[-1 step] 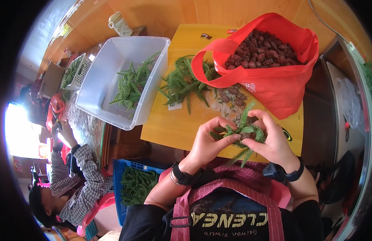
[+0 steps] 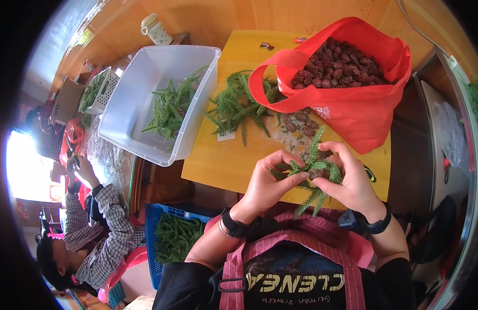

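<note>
Over the near edge of the yellow table, a green fir-like sprig is held between both my hands. My left hand is closed, its thumb and fingers pinching the sprig's left side. From the right, my right hand grips it too, thumb tip close to the other thumb. A brown pine cone shows partly among the needles at my right fingertips. Just beyond lie several loose pine cones and a heap of green sprigs. A red bag full of pine cones stands at the far right.
A clear plastic bin with sprigs stands left of the yellow table. Below it is a blue crate of greenery. A black-and-yellow tool handle lies beside my right hand. At far left a person in a checked sleeve works.
</note>
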Available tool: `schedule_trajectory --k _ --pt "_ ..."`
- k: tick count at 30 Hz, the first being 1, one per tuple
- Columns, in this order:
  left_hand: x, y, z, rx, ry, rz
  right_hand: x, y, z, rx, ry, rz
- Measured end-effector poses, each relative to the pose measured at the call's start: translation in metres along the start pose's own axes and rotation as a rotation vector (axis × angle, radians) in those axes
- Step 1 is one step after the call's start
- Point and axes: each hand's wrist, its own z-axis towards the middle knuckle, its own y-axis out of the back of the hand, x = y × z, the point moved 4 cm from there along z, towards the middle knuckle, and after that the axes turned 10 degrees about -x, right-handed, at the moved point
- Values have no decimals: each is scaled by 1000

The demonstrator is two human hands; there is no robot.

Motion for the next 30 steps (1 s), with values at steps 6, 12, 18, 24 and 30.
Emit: schedule_trajectory --k 6,12,18,24,30 --pt "-3 3 0 -4 -19 27 5 0 0 -27 -6 -52" --pt "3 6 4 -28 -2 -36 3 9 -3 12 -173 135" --pt "6 2 4 -50 61 -95 5 12 -3 -37 -142 133" --pt "5 2 5 -5 23 -40 4 15 -1 -85 51 -186" --pt "13 6 6 -3 -28 -95 2 11 -2 5 -242 356"
